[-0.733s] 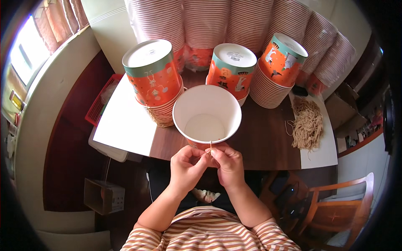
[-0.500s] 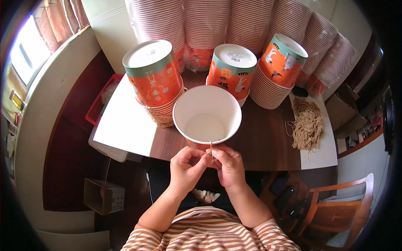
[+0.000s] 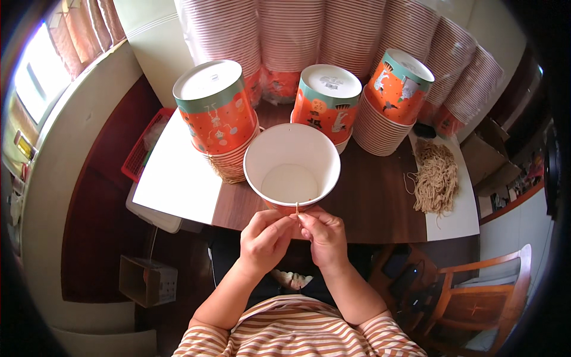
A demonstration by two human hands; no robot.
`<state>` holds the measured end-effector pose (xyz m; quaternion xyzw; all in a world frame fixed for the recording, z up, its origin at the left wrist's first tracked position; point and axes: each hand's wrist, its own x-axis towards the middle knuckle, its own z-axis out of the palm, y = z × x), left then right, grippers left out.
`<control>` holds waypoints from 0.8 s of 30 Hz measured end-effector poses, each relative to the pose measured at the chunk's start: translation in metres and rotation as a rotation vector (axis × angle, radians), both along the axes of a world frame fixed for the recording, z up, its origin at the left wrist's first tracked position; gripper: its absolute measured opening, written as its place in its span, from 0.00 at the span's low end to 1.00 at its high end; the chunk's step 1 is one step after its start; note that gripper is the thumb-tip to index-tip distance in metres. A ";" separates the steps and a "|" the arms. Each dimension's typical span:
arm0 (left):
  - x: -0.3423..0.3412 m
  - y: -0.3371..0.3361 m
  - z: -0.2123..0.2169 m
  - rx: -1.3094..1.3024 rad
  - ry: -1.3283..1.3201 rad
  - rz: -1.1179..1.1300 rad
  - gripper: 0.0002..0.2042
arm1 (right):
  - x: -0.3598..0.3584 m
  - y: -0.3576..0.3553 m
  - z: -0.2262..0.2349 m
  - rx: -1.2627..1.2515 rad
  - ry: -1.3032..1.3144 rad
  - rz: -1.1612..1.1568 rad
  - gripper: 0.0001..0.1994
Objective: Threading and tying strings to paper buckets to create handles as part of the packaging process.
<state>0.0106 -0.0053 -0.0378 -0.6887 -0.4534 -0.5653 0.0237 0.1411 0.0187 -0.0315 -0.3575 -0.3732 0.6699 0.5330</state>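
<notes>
An open paper cup point(image 3: 291, 166), white inside and orange outside, stands upright at the near edge of the dark wooden table point(image 3: 380, 202). My left hand point(image 3: 264, 238) and my right hand point(image 3: 324, 235) meet just below its rim. Both pinch a thin tan string point(image 3: 297, 208) whose short end sticks up against the cup's near side. Whether either hand also touches the cup wall I cannot tell.
Three stacks of upside-down orange and teal cups point(image 3: 217, 116) point(image 3: 327, 101) point(image 3: 395, 95) stand behind it. Tall sleeves of stacked cups point(image 3: 297, 33) line the back. A heap of tan strings point(image 3: 437, 175) lies at right. A white board point(image 3: 178, 172), a red basket point(image 3: 143, 149), a wooden chair point(image 3: 482, 297).
</notes>
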 end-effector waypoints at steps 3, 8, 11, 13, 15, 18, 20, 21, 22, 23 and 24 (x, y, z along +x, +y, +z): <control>-0.002 0.000 0.004 -0.060 -0.035 -0.035 0.12 | 0.000 0.001 -0.002 0.050 -0.029 -0.011 0.06; -0.005 0.001 0.008 -0.112 -0.021 -0.069 0.12 | 0.006 0.001 -0.001 0.099 -0.148 0.014 0.06; -0.005 0.003 0.009 -0.088 0.027 -0.070 0.11 | 0.005 0.002 -0.003 0.185 -0.251 -0.032 0.07; -0.005 0.003 0.010 -0.077 0.060 -0.058 0.11 | 0.005 0.003 -0.002 0.258 -0.312 -0.063 0.07; -0.007 0.002 0.011 -0.068 0.093 -0.043 0.10 | 0.007 0.002 0.004 0.268 -0.461 -0.042 0.08; -0.006 0.002 0.013 -0.060 0.084 -0.056 0.09 | 0.006 0.002 0.003 0.266 -0.373 -0.050 0.08; -0.006 0.000 0.012 -0.115 -0.025 -0.104 0.09 | 0.006 0.003 0.005 0.209 -0.307 -0.018 0.08; -0.007 0.000 0.012 -0.114 -0.025 -0.103 0.09 | 0.006 0.003 0.006 0.151 -0.240 0.012 0.08; -0.007 -0.001 0.012 -0.135 -0.057 -0.116 0.09 | 0.006 0.003 0.007 0.152 -0.241 0.012 0.08; -0.007 -0.002 0.011 -0.155 -0.089 -0.128 0.09 | 0.005 0.003 0.007 0.102 -0.222 0.056 0.08; -0.007 -0.002 0.010 -0.154 -0.090 -0.128 0.09 | 0.005 0.004 0.008 0.052 -0.204 0.099 0.09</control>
